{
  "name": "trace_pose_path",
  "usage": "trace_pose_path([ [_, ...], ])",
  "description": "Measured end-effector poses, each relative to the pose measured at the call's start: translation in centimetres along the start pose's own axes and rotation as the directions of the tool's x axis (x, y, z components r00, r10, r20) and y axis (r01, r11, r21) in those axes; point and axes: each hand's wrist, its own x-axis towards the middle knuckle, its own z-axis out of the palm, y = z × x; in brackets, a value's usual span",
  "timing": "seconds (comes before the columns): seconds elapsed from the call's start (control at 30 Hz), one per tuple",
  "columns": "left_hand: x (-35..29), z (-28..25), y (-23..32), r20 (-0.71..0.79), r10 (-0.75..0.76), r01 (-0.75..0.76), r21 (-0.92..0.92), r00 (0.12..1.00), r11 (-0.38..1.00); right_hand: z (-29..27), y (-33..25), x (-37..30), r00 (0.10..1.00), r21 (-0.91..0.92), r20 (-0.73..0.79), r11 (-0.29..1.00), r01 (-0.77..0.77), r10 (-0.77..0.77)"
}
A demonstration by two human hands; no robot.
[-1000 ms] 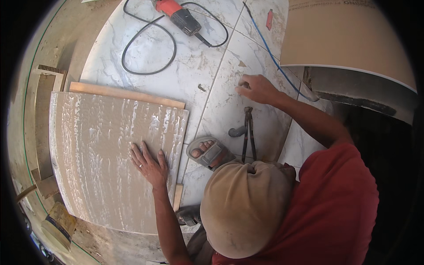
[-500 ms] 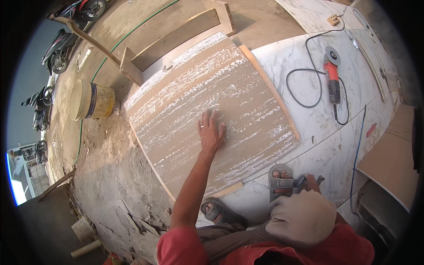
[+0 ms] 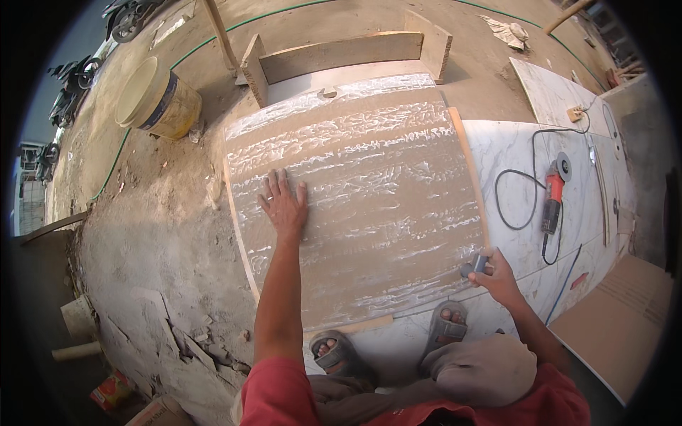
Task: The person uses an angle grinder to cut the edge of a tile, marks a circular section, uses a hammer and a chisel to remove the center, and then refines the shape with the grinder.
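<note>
A large square tile or panel lies tilted up slightly on wooden strips, its brownish face streaked with white ridges. My left hand rests flat on its left half, fingers spread. Over the panel's lower right corner, my right hand is closed around a dark grey tool with a short, thick, rounded head. The rest of that tool is hidden by the fingers, so its exact kind does not show. A small chip sits near the panel's far edge.
An angle grinder with its cable lies on white marbled tiles at right. Wooden boards stand beyond the panel. A dirty bucket is at far left; another brown-backed panel lies at lower right.
My left hand has moved leftward across the panel. My right hand has come forward from beside my foot to the panel's corner, still holding the grey tool. The view has turned.
</note>
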Motion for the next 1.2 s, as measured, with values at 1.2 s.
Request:
trace_pose_path([
  [1.2, 0.2, -1.1, -1.3, -0.033, 0.006, -0.003, 0.092, 0.999, 0.996, 21.6, -26.3, 42.5, 0.957, -0.165, 0.218, 0.960, 0.228, -0.189],
])
